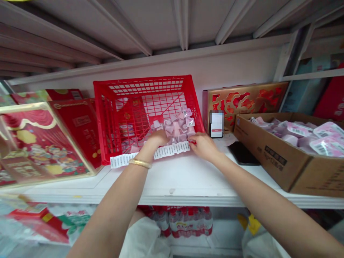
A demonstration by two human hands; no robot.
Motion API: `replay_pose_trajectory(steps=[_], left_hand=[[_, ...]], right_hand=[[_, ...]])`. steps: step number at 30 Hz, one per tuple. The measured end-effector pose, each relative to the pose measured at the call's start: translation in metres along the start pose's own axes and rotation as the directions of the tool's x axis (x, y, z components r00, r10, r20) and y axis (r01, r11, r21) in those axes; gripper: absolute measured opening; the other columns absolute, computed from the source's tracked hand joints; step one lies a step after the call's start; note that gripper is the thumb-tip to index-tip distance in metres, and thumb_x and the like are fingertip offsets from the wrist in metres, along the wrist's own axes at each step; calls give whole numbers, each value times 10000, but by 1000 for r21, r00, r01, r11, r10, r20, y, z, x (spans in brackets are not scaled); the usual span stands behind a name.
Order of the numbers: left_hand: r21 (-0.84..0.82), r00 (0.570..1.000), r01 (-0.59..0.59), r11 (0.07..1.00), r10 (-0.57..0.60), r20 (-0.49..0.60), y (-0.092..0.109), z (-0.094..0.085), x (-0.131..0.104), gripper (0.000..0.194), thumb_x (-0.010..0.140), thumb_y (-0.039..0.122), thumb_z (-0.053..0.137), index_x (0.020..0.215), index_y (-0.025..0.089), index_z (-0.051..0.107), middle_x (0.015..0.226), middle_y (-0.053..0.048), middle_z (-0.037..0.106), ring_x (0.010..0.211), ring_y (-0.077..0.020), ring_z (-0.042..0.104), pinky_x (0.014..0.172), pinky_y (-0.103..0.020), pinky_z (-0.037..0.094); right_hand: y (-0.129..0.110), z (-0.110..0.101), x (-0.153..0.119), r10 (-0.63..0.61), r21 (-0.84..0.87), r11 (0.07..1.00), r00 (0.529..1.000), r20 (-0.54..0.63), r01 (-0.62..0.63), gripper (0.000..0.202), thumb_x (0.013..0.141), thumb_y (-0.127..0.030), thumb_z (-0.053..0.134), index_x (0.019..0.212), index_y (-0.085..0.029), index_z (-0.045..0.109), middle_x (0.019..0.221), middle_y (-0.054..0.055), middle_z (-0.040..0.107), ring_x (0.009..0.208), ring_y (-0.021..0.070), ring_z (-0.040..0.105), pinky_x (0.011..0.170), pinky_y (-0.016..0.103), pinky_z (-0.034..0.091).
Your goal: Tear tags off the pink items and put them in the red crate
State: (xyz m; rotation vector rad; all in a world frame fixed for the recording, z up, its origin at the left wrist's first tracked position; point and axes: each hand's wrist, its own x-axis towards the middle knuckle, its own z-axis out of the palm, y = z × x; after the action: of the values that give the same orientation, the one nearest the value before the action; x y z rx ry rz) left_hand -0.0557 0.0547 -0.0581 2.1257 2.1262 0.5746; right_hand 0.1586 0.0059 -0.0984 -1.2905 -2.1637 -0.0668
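Note:
A red plastic basket (146, 81) stands tilted on the white shelf, with several pale pink small cups (176, 128) heaped in its right part. My left hand (158, 138) reaches over the basket's front edge among the cups; its fingers are hidden. At the front right corner of the basket, my right hand (201, 144) has its fingers pressed together at the end of a white label strip (172, 149). What exactly those fingers hold is too small to tell. The strip runs along the basket's front edge, below my left hand.
A cardboard box (271, 154) of pink packs stands at the right. Near it are an upright phone (216, 125) and a dark flat device (243, 153). A gold patterned box (245, 98) is behind them. Red gift boxes (77, 132) stand left. Bottles (185, 222) lie below the shelf.

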Motion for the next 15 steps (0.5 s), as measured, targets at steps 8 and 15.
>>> replay_pose_trajectory(steps=[8,15], left_hand=[[86,998,5,996,-10,58,2,3,-5,73,655,243,689,626,176,688,681,-146,708,758,-268,676,684,-297,458],[-93,994,21,995,-30,-104,-2,-8,-9,201,669,223,686,858,178,739,825,-111,740,770,-241,671,649,-279,456]], right_hand=[[2,17,0,20,49,999,999,-25,-19,269,883,-241,513,1057,-229,718,1066,90,692,947,219,642,833,303,459],[2,20,2,80,134,988,995,-60,-72,183,828,-187,551,940,-196,696,992,79,682,868,199,632,774,285,448]])
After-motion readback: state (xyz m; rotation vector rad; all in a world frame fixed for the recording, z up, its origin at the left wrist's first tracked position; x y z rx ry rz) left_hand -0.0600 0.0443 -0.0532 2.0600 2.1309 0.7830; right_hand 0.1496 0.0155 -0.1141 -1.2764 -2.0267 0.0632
